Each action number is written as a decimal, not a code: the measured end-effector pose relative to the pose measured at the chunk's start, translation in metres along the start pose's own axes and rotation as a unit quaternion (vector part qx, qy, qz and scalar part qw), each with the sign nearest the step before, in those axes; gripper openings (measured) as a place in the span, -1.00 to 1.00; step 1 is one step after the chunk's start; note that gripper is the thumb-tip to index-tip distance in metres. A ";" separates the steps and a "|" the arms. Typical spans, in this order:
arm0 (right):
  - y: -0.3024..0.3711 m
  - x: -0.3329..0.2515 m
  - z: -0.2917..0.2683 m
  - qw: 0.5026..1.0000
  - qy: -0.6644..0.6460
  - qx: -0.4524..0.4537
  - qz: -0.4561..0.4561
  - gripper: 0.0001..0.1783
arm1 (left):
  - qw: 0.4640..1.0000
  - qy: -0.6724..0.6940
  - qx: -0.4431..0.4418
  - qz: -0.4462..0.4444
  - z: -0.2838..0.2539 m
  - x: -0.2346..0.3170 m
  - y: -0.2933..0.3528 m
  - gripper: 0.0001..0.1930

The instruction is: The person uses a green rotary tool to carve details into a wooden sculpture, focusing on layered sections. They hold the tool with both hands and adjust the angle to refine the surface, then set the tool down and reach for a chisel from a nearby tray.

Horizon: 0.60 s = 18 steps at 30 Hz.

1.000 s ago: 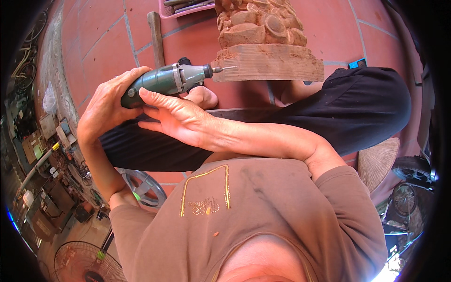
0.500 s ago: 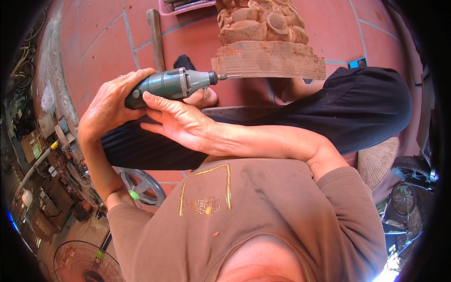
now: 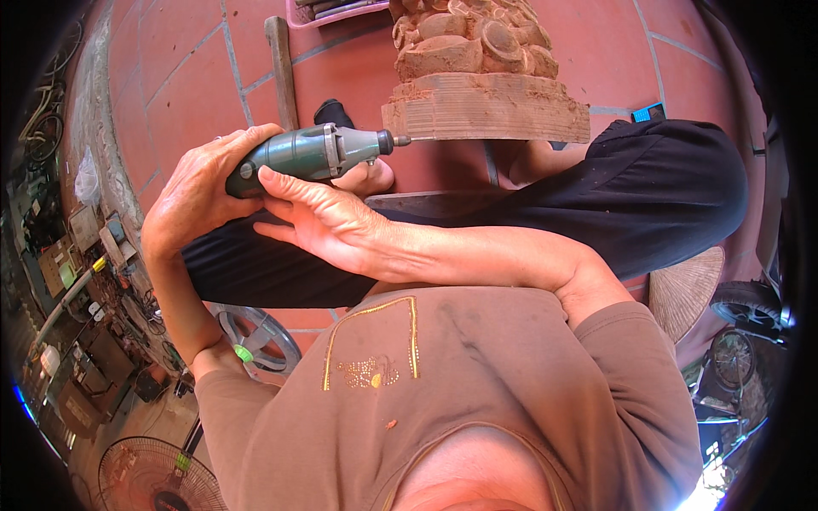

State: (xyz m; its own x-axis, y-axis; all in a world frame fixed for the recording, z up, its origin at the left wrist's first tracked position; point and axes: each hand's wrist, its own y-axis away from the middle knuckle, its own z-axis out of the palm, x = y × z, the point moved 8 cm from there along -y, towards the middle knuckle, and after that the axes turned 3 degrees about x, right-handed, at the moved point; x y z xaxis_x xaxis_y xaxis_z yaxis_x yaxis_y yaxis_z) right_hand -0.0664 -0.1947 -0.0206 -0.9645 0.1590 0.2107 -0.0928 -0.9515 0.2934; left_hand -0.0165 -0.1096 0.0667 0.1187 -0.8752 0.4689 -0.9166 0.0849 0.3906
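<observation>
A green die grinder (image 3: 294, 156) with a black collar lies level in front of me, its thin metal bit pointing right. My left hand (image 3: 189, 189) is closed round its rear end. My right hand (image 3: 328, 226) reaches across from the right, its thumb on the near side of the grinder's rear and its fingers partly hidden below. The bit's tip meets the lower left edge of a carved wooden sculpture (image 3: 477, 64) in this view; whether it touches, I cannot tell. The sculpture's flat wooden base (image 3: 490, 109) faces me, with reddish dust on it.
A wooden mallet or handle (image 3: 281, 72) lies on the red tiled floor, near a pink basket (image 3: 341, 10) of tools. My crossed legs in dark trousers (image 3: 596, 192) lie below the sculpture. At the left stand cluttered gear and a fan (image 3: 153, 477); a blue object (image 3: 648, 113) lies right.
The sculpture's base has shifted very slightly to the left against the bit. Both hands and the grinder stay almost in place.
</observation>
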 end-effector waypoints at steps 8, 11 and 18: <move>-0.003 -0.004 -0.001 1.000 -0.005 0.003 -0.005 -0.37 | 0.999 0.006 -0.011 -0.030 0.000 -0.004 -0.002 -0.26; -0.003 -0.004 0.000 1.000 -0.007 0.002 -0.005 -0.39 | 1.000 0.002 -0.006 -0.019 -0.001 -0.003 -0.003 -0.26; -0.005 -0.005 -0.001 1.000 -0.005 0.006 0.001 -0.39 | 1.000 0.008 0.008 -0.004 -0.003 -0.001 -0.004 -0.26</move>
State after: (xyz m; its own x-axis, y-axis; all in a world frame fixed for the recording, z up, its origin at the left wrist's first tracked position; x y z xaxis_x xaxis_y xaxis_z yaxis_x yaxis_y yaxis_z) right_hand -0.0613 -0.1909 -0.0237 -0.9618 0.1609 0.2213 -0.0884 -0.9482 0.3051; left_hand -0.0123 -0.1074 0.0668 0.1321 -0.8676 0.4794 -0.9218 0.0704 0.3813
